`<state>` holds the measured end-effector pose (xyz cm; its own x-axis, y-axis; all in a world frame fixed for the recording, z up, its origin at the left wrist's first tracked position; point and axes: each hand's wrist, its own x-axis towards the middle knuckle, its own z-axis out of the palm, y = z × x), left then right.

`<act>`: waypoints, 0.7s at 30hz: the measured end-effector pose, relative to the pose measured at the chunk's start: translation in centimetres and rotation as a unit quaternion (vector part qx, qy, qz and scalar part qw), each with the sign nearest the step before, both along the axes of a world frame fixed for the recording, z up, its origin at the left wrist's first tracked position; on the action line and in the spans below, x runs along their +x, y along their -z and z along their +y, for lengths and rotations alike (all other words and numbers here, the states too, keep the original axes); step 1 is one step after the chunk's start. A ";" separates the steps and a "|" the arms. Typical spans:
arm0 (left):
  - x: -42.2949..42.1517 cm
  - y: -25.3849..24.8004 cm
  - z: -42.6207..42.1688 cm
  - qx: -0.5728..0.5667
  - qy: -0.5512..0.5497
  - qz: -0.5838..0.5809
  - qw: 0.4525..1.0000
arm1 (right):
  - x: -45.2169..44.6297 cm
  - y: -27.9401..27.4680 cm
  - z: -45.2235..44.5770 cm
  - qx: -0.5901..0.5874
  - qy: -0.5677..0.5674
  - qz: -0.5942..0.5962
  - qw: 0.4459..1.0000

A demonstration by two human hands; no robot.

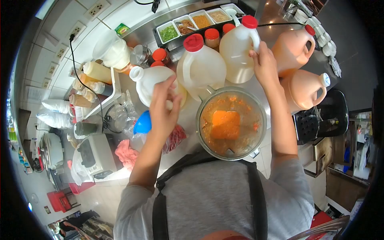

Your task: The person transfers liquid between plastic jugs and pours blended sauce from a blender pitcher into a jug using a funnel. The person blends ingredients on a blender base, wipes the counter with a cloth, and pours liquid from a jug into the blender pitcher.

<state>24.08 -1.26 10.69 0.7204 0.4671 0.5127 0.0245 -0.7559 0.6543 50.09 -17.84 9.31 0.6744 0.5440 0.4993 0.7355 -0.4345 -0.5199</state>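
My right hand [265, 62] is closed round the handle of a translucent jug [237, 50] with a red cap, which holds pale liquid. My left hand [165, 100] is raised in front of an uncapped white jug [150, 82], its fingers curled; what they hold, if anything, is hidden. Between the two stands a large red-capped jug [202, 68]. Close to my body is a round clear container [258, 132] with orange sauce and an orange square inside. A blue funnel-like cup [143, 123] lies beside my left wrist.
Two jugs of orange liquid [294, 48] stand at the right, near a black crate [338, 114]. Behind are trays of chopped food [168, 33]. Bottles [98, 72] in a white rack, a scale [94, 156] and a pink cloth [127, 154] are at the left.
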 end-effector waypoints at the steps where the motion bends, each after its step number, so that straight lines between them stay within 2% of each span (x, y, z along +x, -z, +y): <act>1: 1.1 -0.2 -0.4 -0.124 0.017 0.058 0.990 | -0.4 0.0 -0.7 0.009 0.008 0.006 1.000; 2: 1.9 0.1 -0.6 -0.124 0.017 0.057 0.990 | -0.8 0.0 -1.5 0.019 0.017 0.012 1.000; 4: 3.4 0.7 -0.5 -0.075 -0.031 0.161 0.984 | -1.5 0.3 -3.1 0.021 0.033 0.012 0.999; 9: 5.3 1.5 1.1 -0.069 0.017 0.127 0.989 | -3.1 1.3 -7.3 0.065 0.075 0.034 0.995; 11: 6.4 1.7 1.6 -0.070 0.031 0.112 0.991 | -3.1 2.7 -8.8 0.143 0.092 0.137 0.976; 12: 7.2 1.7 1.8 -0.053 0.038 0.127 0.990 | -3.1 2.8 -8.9 0.141 0.092 0.137 0.976; 14: 8.8 1.7 2.0 -0.038 0.046 0.140 0.988 | -3.1 2.8 -9.2 0.249 0.058 -0.002 0.967; 18: 12.9 2.1 1.8 -0.030 0.067 0.135 0.988 | -3.7 2.3 -9.5 0.312 -0.006 0.127 0.942; 21: 16.4 3.5 2.4 -0.009 0.108 0.105 0.988 | -2.5 3.8 -9.6 0.331 -0.027 0.154 0.931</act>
<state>40.50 1.19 7.19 0.8944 0.2975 0.3340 0.0003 -0.7471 0.6647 47.60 -27.41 5.54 0.8219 0.2227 0.5243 0.5185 0.0890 -0.8505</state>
